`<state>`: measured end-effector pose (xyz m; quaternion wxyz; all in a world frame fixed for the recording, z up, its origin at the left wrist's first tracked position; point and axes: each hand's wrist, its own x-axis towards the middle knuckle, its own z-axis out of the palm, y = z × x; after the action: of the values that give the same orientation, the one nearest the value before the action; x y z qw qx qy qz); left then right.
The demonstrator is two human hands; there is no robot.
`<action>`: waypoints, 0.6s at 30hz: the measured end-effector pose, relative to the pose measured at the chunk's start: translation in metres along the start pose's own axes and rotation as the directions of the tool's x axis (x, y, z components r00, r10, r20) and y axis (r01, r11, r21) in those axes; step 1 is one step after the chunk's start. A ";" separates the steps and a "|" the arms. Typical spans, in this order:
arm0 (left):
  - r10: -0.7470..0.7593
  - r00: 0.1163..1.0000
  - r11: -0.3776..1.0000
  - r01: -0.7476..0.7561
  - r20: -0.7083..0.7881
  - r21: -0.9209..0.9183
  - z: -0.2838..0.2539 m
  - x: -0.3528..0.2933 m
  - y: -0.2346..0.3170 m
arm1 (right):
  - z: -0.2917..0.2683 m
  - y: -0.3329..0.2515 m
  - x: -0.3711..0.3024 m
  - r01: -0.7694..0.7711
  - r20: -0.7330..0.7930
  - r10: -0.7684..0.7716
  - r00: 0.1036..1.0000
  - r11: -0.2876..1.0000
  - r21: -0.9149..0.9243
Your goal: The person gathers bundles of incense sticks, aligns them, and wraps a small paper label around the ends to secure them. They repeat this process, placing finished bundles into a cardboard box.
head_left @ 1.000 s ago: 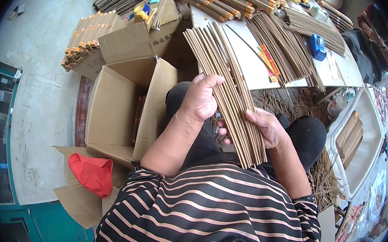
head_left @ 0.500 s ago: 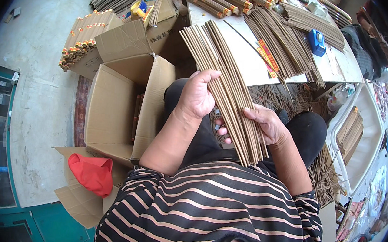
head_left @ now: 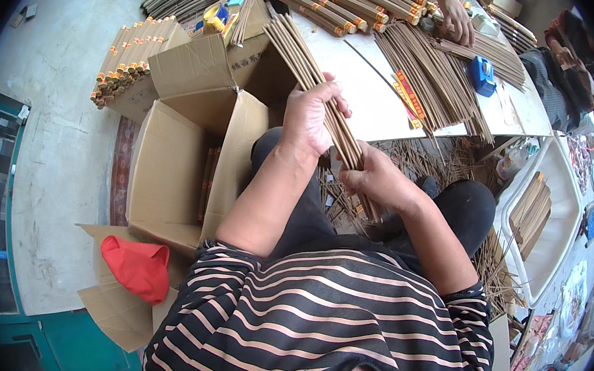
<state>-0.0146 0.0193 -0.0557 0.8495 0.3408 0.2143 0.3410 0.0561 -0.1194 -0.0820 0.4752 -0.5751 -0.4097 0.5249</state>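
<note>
Incense sticks [head_left: 314, 80] are held as one slanted bundle, clamped mid-length by the left hand [head_left: 309, 115] and near the bottom by the right hand [head_left: 376, 181], so that the ends are kept level.

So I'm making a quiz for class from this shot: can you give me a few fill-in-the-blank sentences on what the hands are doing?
1. Both the left hand and the right hand grip one bundle of thin brown ____.
2. The open cardboard box stands on the person's ____ side.
3. The crumpled cloth on the floor by the box is ____.
4. On the white table lies a small ____ box.

Missing words: sticks; left; red; blue
</note>
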 end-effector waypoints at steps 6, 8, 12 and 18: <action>0.279 0.897 0.950 -0.310 0.343 0.040 0.038 0.006 0.043 | -0.008 -0.055 0.030 0.199 -0.130 -0.210 0.969 0.976 -0.094; 0.352 0.837 0.875 -0.453 0.419 0.170 0.051 0.009 0.049 | -0.022 -0.040 0.060 0.287 -0.147 -0.293 0.945 0.956 -0.061; 0.251 0.874 0.882 -0.384 0.415 0.274 0.042 0.034 0.029 | -0.035 -0.041 0.085 0.264 -0.191 -0.259 0.947 0.965 0.001; 0.269 0.886 0.851 -0.403 0.379 0.338 0.023 0.049 0.016 | -0.035 -0.036 0.094 0.218 -0.173 -0.208 0.963 0.975 0.043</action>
<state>0.0251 0.0530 -0.0352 0.7089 0.5926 0.0773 0.3746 0.1025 -0.0248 -0.0674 0.5790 -0.5549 -0.4116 0.4330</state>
